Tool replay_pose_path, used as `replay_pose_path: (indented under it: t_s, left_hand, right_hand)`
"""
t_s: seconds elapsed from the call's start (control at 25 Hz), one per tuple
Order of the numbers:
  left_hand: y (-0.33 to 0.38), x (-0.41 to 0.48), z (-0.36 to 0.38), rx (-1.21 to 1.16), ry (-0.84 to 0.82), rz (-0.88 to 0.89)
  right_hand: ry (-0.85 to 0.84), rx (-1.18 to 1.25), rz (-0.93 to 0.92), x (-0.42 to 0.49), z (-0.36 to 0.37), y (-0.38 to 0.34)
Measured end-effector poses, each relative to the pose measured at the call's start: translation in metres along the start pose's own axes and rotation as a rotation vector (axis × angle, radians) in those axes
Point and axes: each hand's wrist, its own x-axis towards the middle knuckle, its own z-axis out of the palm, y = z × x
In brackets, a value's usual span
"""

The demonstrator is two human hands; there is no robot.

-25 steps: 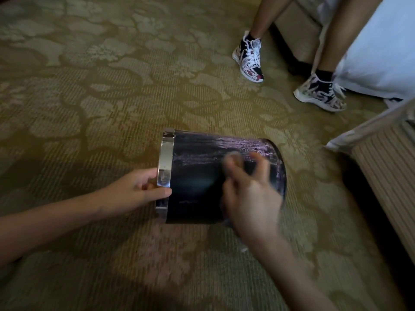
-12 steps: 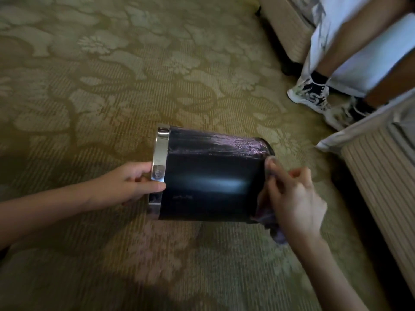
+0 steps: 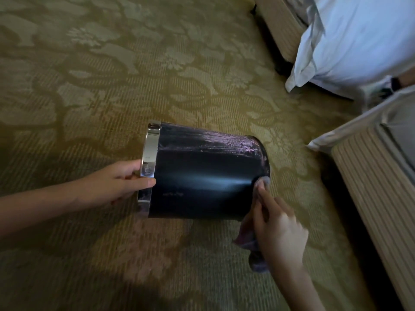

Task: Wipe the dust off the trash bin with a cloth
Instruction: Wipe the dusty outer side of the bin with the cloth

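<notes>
Head view: black trash bin (image 3: 202,173) on its side on patterned carpet (image 3: 112,86), near frame centre, silver rim band (image 3: 149,162) toward 9 o'clock, base toward 3 o'clock. Pale dust streaks along upper side, 12 o'clock face. Left hand (image 3: 116,181) gripping rim, thumb over band, fingers curled inside opening. Right hand (image 3: 278,232) at 4 o'clock of bin, fingers pressed together, pinning greyish cloth (image 3: 253,245) against base edge; cloth tail hanging below palm. White bedding (image 3: 350,41) at 2 o'clock, well apart
</notes>
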Motion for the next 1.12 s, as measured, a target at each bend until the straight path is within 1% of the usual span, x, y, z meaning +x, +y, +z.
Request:
replay_pose_path:
  t_s: [0.08,0.2,0.28,0.36,0.44,0.56,0.64,0.76,0.8,0.84,0.92,1.0,1.04,1.08,1.12]
  left_hand:
    - [0.001,0.002,0.0,0.0,-0.012,0.011]
    - [0.004,0.001,-0.001,0.024,-0.026,0.036]
    - [0.005,0.002,0.001,0.017,-0.014,0.061]
    - [0.008,0.002,0.004,-0.012,0.008,0.074]
    - [0.007,0.004,0.004,-0.024,0.017,0.074]
    - [0.008,0.004,-0.001,0.009,0.013,0.071]
    - [0.008,0.006,-0.005,0.03,0.008,0.073]
    - [0.013,0.008,-0.003,0.018,0.019,0.091]
    - [0.013,0.007,-0.003,0.026,0.028,0.099]
    - [0.012,0.007,-0.004,0.047,0.029,0.101]
    - [0.01,0.006,-0.005,0.079,0.008,0.095]
    - [0.012,0.005,-0.003,0.114,0.02,0.082]
    - [0.01,0.005,-0.003,0.13,0.03,0.076]
    - [0.009,0.004,-0.002,0.145,0.043,0.072]
    - [0.008,0.004,-0.001,0.151,0.051,0.065]
  right_hand:
    - [-0.016,0.015,0.018,-0.004,0.001,0.002]
    - [0.035,0.052,0.003,0.01,-0.001,-0.002]
    - [0.044,0.025,-0.005,0.03,-0.005,-0.009]
    - [-0.007,-0.032,-0.002,0.058,-0.01,-0.019]
    - [-0.102,-0.068,0.017,0.082,-0.016,-0.03]
    - [-0.183,-0.101,0.017,0.09,-0.023,-0.046]
    - [-0.175,-0.088,-0.081,0.082,-0.017,-0.074]
    - [-0.191,0.041,-0.355,0.063,-0.005,-0.135]
    - [-0.19,0.065,-0.421,0.061,-0.003,-0.142]
    - [-0.187,0.072,-0.436,0.064,-0.003,-0.139]
    - [-0.191,-0.014,-0.327,0.074,-0.008,-0.102]
    - [-0.183,-0.103,-0.119,0.085,-0.016,-0.054]
    - [-0.192,-0.101,-0.026,0.087,-0.022,-0.037]
    - [-0.189,-0.089,0.029,0.088,-0.025,-0.028]
    - [-0.178,-0.083,0.038,0.088,-0.026,-0.028]
